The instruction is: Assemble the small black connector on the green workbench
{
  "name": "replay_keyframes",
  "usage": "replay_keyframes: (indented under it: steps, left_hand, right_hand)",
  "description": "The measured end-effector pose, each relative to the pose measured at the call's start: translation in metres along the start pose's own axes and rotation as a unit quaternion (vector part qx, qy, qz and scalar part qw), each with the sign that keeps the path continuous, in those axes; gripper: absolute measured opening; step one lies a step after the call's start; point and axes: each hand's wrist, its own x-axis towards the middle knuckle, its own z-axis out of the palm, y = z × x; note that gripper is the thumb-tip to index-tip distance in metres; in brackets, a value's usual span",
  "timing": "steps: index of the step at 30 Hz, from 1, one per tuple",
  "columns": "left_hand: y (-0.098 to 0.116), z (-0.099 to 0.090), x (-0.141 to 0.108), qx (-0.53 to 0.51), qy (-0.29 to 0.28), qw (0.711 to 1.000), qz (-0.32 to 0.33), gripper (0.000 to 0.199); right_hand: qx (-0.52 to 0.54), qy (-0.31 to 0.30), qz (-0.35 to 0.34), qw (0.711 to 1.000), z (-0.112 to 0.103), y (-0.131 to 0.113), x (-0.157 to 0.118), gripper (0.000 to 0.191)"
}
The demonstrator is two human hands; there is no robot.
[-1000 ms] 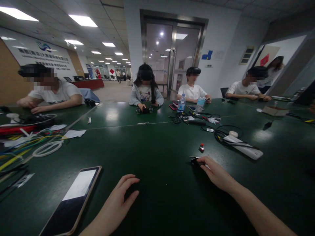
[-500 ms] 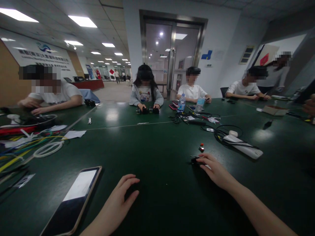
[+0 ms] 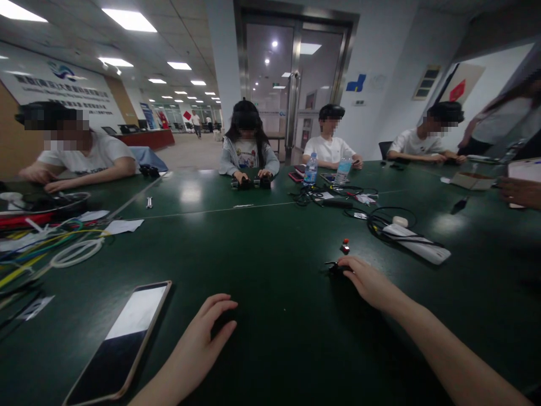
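Note:
My left hand [image 3: 205,336] rests above the green table with its fingers apart and curved, holding nothing, to the right of a large phone [image 3: 122,338]. My right hand [image 3: 367,282] has its fingertips closed on a small black object [image 3: 333,269] at the table's middle right; a thin metal piece sticks out of it to the left. Just beyond lies a small red and silver item [image 3: 345,246], too small to make out.
A white power strip [image 3: 416,243] with black cables lies at the right. Tangled wires [image 3: 76,254] cover the left side. Two bottles [image 3: 311,169] stand farther back. Several people sit around the green table [image 3: 203,242]. A small wrench [image 3: 149,202] lies far left.
The view has shifted slightly. The fingers of my right hand have drawn closer together on the black object, and the white bit under them no longer shows. At the right edge, a person has moved.

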Motion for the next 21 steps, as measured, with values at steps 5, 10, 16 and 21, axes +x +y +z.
replay_keyframes:
  steps: [5,10,16,21]
  left_hand:
    - [-0.004,0.001,-0.001,0.001,0.001,1.0,0.005,0.031]
    - [0.001,-0.001,-0.001,0.012,-0.008,1.0,0.011,0.03]
    - [-0.001,-0.001,0.0,0.013,-0.012,1.0,0.009,0.03]
    - [-0.004,0.0,0.0,0.006,-0.006,1.0,0.007,0.031]
  right_hand:
    - [0.006,-0.032,0.005,0.999,-0.007,-0.003,0.002,0.025]
    - [0.016,-0.052,0.021,0.998,-0.016,-0.014,0.0,0.022]
    - [0.026,-0.052,0.072,0.996,-0.014,-0.03,-0.002,0.02]
    - [0.052,-0.05,0.084,0.994,-0.012,-0.03,-0.009,0.022]
